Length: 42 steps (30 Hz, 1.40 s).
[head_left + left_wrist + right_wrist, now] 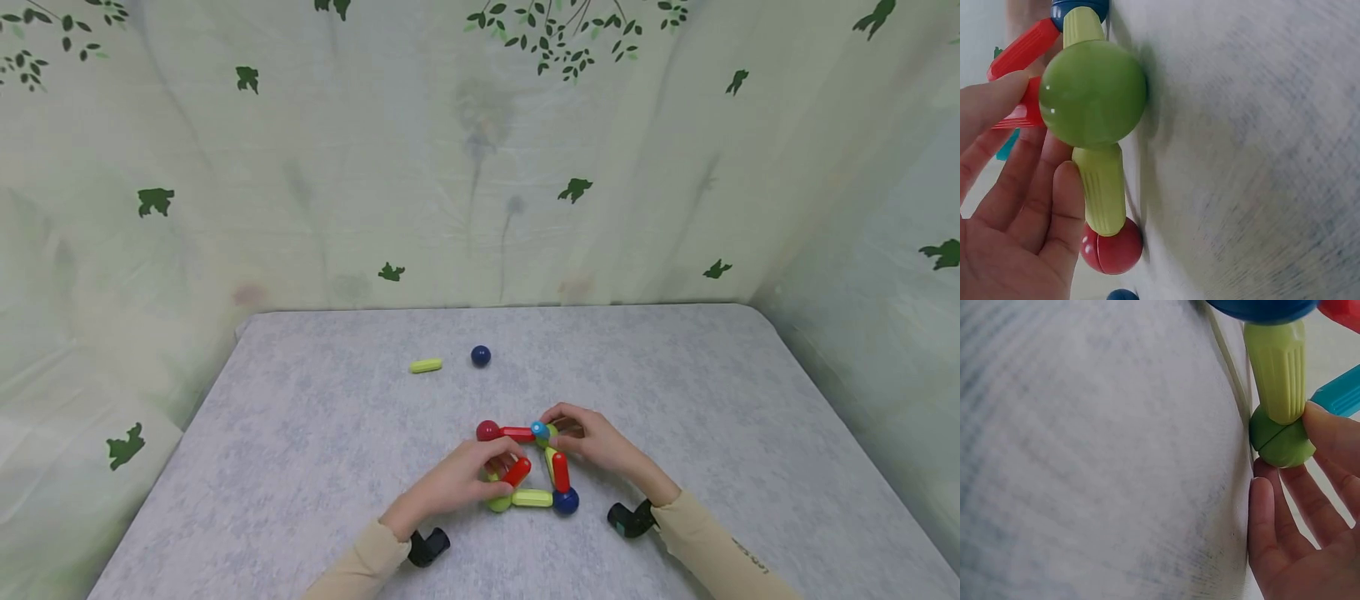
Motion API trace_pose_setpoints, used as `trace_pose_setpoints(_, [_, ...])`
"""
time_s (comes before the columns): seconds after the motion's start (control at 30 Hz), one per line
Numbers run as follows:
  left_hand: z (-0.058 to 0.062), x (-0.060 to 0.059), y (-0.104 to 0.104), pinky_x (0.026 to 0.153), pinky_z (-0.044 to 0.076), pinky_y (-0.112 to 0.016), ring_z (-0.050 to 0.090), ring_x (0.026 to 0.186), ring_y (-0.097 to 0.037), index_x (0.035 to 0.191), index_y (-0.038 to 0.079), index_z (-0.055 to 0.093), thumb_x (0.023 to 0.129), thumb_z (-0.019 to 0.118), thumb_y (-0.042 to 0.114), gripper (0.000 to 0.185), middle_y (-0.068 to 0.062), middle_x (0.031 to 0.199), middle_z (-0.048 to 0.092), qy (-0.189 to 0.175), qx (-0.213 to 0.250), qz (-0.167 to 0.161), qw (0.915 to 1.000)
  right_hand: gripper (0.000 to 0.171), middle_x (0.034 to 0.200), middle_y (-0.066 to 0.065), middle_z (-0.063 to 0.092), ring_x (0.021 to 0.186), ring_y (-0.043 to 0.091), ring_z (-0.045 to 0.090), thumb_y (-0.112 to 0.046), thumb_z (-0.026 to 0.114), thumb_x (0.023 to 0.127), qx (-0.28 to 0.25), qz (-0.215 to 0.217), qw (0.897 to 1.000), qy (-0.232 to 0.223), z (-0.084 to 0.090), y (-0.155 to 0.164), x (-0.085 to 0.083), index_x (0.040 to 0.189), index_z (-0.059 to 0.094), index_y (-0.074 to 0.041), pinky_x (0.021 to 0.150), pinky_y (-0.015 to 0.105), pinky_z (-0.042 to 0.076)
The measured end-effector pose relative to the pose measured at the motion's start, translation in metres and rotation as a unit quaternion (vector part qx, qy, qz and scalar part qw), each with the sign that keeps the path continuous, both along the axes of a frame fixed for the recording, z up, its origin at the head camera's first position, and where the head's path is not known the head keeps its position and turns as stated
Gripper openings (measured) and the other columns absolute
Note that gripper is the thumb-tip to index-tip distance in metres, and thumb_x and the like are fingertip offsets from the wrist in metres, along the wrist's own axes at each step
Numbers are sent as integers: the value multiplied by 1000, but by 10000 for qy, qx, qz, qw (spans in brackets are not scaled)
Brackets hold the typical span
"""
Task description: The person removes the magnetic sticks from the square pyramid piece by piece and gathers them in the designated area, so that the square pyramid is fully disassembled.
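Note:
A frame of coloured magnetic rods and balls [532, 498] lies on the grey table [300, 433] near the front middle. My left hand [504, 467] pinches a slanted red rod [517, 472] just above the frame's near-left green ball [1092, 94]; its thumb lies along a green rod [1102, 190] that ends in a red ball [1112, 247]. My right hand [558, 429] holds the far-right corner, fingertips on a green ball [1279, 440] and a cyan rod [1338, 397]. A green rod [1277, 369] runs from there to a blue ball [566, 501].
A loose green rod [425, 365] and a dark blue ball [481, 356] lie apart farther back on the table. Leaf-printed curtains [480, 167] close in the back and both sides. Black wrist cameras [427, 546] sit at my sleeves.

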<state>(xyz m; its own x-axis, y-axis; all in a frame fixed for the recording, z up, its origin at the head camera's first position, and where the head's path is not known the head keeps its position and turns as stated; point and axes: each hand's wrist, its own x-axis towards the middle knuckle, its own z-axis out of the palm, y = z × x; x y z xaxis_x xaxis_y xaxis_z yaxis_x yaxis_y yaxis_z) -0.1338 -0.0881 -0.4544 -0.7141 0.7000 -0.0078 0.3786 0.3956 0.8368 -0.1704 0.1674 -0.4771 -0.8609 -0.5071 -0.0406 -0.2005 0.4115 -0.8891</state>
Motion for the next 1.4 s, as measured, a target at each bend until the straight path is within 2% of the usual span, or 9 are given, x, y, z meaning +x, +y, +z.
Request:
trace_pose_setpoints(0.33, [-2, 1, 2, 78, 50, -23, 58, 87, -5, 118, 17, 60, 89, 68, 9, 31, 8, 104, 61, 564, 7, 145, 9983, 20, 110, 0, 62, 107, 25, 57, -8, 62, 92, 9, -25, 10000, 13, -1, 0, 0, 112, 62, -13, 93, 44, 45])
trace_pose_setpoints(0.57, [-1, 0, -1, 79, 50, -25, 58, 90, -8, 118, 17, 62, 88, 65, 1, 34, 7, 108, 62, 596, 479, 313, 9966, 20, 110, 0, 62, 108, 25, 57, -9, 62, 92, -12, -24, 10000, -26, 0, -1, 0, 111, 62, -13, 93, 45, 45])
trace_pose_setpoints(0.8, [0, -4, -13, 77, 50, -27, 56, 91, -9, 114, 16, 65, 86, 69, 3, 31, 9, 105, 62, 770, 399, 521, 9949, 20, 112, 3, 61, 108, 27, 57, -9, 63, 92, 123, -42, 9999, 50, -1, -1, -1, 112, 61, -10, 93, 46, 45])
trace_pose_setpoints(1.0, [-1, -17, -32, 73, 50, -28, 56, 87, -13, 114, 13, 68, 84, 69, -1, 33, 5, 99, 61, 1055, 423, 1004, 9884, 22, 114, 5, 61, 110, 29, 56, -7, 63, 92, 54, -88, 9999, -2, -1, -1, -1, 114, 61, -9, 92, 46, 45])
trace_pose_setpoints(1.2, [1, -32, -52, 74, 51, -28, 58, 89, -15, 114, 11, 67, 83, 70, -4, 35, 2, 103, 64, 1208, 256, 1611, 9792, 21, 113, 3, 61, 108, 27, 57, -8, 63, 92, 108, -54, 9999, 73, 0, -1, 0, 113, 61, -9, 91, 43, 46])
trace_pose_setpoints(1.4, [3, -50, -69, 77, 51, -34, 59, 91, -20, 109, 7, 69, 82, 69, -6, 31, -3, 105, 66, 1270, -138, 2344, 9637, 20, 112, 2, 61, 108, 26, 57, -10, 63, 92, 112, -77, 9999, 75, 0, 0, 0, 112, 62, -11, 92, 43, 46])
